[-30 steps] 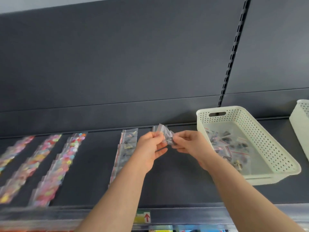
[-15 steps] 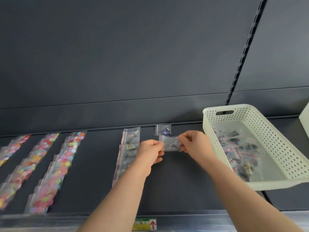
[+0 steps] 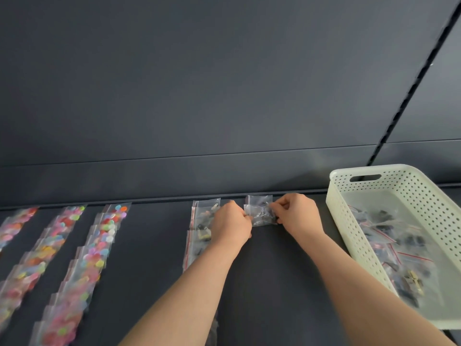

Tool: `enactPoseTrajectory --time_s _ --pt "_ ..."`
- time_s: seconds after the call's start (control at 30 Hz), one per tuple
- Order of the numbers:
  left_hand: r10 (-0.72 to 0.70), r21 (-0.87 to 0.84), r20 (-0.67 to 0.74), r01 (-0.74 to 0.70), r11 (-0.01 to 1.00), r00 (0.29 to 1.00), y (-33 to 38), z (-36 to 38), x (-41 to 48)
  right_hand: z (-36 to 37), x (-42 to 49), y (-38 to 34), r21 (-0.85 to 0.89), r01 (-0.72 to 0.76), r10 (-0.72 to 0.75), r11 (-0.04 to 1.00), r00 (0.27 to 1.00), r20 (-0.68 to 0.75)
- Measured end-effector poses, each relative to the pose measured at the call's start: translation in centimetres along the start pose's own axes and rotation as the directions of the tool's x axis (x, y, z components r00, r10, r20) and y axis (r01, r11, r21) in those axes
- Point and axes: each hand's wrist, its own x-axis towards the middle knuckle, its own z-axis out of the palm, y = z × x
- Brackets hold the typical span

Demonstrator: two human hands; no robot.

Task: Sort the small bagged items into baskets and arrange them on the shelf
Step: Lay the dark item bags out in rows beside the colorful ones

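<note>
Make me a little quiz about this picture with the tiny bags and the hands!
1. True or false: the left hand and the right hand both pinch the small clear bag.
2. The white basket stands: A) left of the hands, B) right of the hands, C) between the hands.
3. Fill in: inside the basket lie more small ____.
Key: 1 true; 2 B; 3 bags.
</note>
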Motion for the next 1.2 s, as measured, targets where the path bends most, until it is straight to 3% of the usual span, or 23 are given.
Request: enactPoseTrajectory --time_s 0.3,0.47,0.57,0.7,0.83,1.0,1.2 --pt "-0.024 -0.069 -0.063 0.020 0.997 0.998 0.2 0.1 0.1 -0.3 0.2 0.1 -0.015 0.030 -0.031 0.999 0.998 -0.061" --pt "0.127 -0.061 -0.059 -0.131 0.990 0.990 3.0 -0.5 -1.5 -4.1 -1.3 -0.5 -0.180 0.206 -0.238 0.962 0.955 -0.176" --pt "0.233 -0.099 0.018 -0.230 0.968 0.972 5.6 0.3 -3.3 -7.0 -2.7 0.5 -0.311 0.199 -0.278 0.929 0.932 -0.233" --pt "0.334 -0.154 0.071 -0.321 0.935 0.940 9.0 2.3 -5.9 -10.8 -4.5 3.4 -0.306 0.173 -0.269 0.936 0.913 -0.306" --pt "0.419 -0.197 0.079 -0.398 0.896 0.904 11.4 4.3 -8.4 -14.5 -5.6 7.4 -0.346 0.076 -0.201 0.935 0.919 -0.341" --pt "0.410 -0.112 0.086 -0.400 0.910 0.908 12.4 6.0 -10.1 -16.1 -5.8 11.0 -0.460 -0.138 0.058 0.877 0.981 -0.184" --pt "0.376 -0.035 0.054 -0.375 0.926 0.925 12.7 6.1 -10.5 -14.9 -5.3 11.4 -0.440 -0.212 0.199 0.873 0.977 -0.075"
